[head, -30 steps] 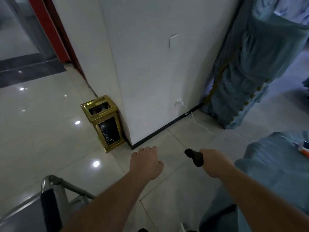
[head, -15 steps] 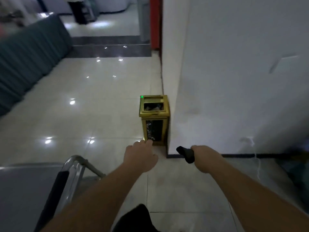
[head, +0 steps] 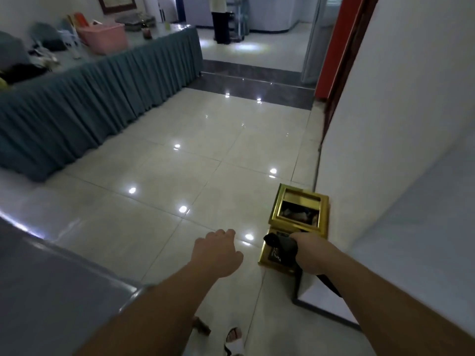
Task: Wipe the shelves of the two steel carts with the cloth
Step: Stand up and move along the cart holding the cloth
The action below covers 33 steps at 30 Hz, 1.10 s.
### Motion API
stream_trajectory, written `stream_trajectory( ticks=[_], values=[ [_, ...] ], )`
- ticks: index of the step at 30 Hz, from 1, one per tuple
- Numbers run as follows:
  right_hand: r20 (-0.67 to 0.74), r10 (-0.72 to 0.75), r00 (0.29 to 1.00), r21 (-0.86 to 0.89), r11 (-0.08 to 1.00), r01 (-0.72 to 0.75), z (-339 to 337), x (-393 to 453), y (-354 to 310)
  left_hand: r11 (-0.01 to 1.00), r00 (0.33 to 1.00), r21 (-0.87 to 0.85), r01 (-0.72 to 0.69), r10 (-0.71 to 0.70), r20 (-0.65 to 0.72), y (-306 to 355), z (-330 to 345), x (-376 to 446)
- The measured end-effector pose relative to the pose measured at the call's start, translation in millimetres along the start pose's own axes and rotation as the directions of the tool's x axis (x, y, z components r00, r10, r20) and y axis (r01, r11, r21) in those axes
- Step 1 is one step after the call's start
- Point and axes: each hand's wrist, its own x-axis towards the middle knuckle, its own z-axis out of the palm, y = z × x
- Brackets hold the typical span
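Left hand: the left hand (head: 218,253) is stretched forward over the floor (head: 159,191), fingers loosely curled downward, holding nothing.
Right hand: the right hand (head: 312,253) grips the dark cloth (head: 281,246); a tail of it hangs below the wrist.
Cart: a flat steel shelf (head: 43,286) of one cart lies left of and nearer than the left hand, well apart from the cloth.
Bin: a gold waste bin (head: 299,213) stands just beyond the right hand against the white wall (head: 401,150); the cloth overlaps its front.
Wall corner: it juts out directly under the right forearm.
Skirted tabletop: the tabletop (head: 108,51) far ahead-left of the left hand carries a pink tub (head: 104,38) and clutter.
Doorway: a person (head: 221,20) stands far ahead.
Feet: sandalled feet (head: 232,335) show below the hands.
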Motion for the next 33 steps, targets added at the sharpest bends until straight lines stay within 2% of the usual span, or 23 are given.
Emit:
stream_trajectory(
  ticks=[3,8,11,16,19,24,28,33],
  values=[
    [-0.020,-0.009,1.000,0.003,1.000,0.009,-32.2,49.4,-15.1,0.998,0.999,0.055,-0.043,0.042,0.007,-17.7,-30.9,49.2],
    [-0.001,-0.071,0.997,-0.084,0.994,0.071,-73.4,131.6,-38.2,0.999,0.999,0.019,0.039,-0.040,0.029,-48.6,-60.8,114.9],
    [0.039,-0.116,0.993,-0.188,0.975,0.121,-94.4,188.9,-54.9,0.993,0.992,-0.029,0.116,-0.115,0.054,-69.4,-66.4,144.8],
    [0.137,-0.250,0.959,-0.286,0.916,0.279,-126.3,300.9,-101.7,0.934,0.939,-0.101,0.343,-0.337,0.070,-119.4,-77.1,187.1],
    [0.179,-0.376,0.909,-0.326,0.849,0.415,-150.4,361.4,-141.8,0.843,0.863,-0.185,0.505,-0.495,0.097,-145.3,-89.1,198.6],
    [0.303,-0.498,0.812,-0.362,0.728,0.582,-164.9,427.2,-218.9,0.619,0.699,-0.347,0.704,-0.689,0.191,-177.5,-85.1,187.2],
    [0.434,-0.540,0.721,-0.391,0.608,0.691,-148.4,455.4,-283.9,0.437,0.573,-0.427,0.792,-0.773,0.272,-210.2,-74.9,169.2],
    [0.525,-0.597,0.607,-0.348,0.500,0.793,-120.1,484.1,-382.0,0.292,0.466,-0.468,0.834,-0.827,0.316,-276.1,-73.6,165.2]
  ],
)
